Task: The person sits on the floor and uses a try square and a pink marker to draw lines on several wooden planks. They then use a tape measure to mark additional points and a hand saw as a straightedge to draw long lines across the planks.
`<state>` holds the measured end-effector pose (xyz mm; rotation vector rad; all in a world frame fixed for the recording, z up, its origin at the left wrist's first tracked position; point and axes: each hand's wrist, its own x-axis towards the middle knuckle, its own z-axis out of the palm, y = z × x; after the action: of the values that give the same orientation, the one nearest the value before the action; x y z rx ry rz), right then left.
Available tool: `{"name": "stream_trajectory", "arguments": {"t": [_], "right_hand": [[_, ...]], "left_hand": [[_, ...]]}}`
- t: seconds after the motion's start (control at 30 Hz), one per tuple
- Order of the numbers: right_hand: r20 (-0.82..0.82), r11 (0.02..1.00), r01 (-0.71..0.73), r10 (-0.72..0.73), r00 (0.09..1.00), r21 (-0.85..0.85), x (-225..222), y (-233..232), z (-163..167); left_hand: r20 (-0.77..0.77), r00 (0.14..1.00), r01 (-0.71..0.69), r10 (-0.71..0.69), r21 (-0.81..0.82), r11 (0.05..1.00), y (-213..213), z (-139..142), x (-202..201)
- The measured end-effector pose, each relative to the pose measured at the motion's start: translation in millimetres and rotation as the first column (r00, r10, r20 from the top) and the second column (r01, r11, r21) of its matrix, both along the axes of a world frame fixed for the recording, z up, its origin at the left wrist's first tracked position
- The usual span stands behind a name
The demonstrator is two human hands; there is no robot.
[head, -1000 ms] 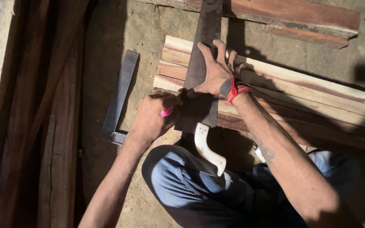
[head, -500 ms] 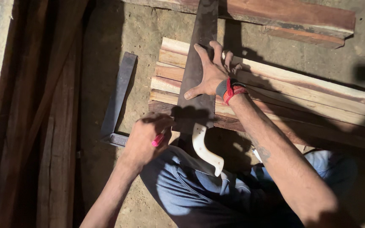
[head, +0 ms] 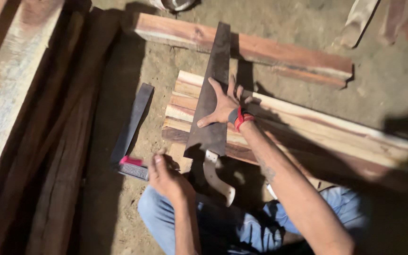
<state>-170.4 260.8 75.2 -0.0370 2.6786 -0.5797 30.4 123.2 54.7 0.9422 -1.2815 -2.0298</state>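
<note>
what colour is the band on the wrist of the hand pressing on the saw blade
Red and dark grey. The wristband sits on the right hand, flat on the saw blade; head view.

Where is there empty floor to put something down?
Bare dirt floor lies between the reddish plank and the stacked boards. Crowded: the right hand presses the saw onto them, the left hand beside the square.

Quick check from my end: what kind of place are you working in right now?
Probably a rough woodworking site on bare ground: stacked planks, a handsaw under the right hand, heavy timbers alongside.
</note>
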Motion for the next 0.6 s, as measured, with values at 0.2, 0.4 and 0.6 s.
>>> {"name": "stream_trajectory", "arguments": {"t": [0.2,0.4,0.6], "right_hand": [[0.028,1.000,-0.009,0.009,1.000,-0.002,6,2,9],[-0.066,0.994,-0.066,0.072,0.995,0.090,8,1,15],[-0.078,0.983,-0.065,0.079,0.994,0.170,11,-3,20]], "left_hand": [[0.161,0.987,0.071,-0.022,-0.307,0.949,19,-28,-15],[0.174,0.973,0.160,-0.151,-0.041,0.986,22,-55,-20],[0.204,0.973,0.131,-0.107,-0.105,0.986,20,-55,-20]]}}
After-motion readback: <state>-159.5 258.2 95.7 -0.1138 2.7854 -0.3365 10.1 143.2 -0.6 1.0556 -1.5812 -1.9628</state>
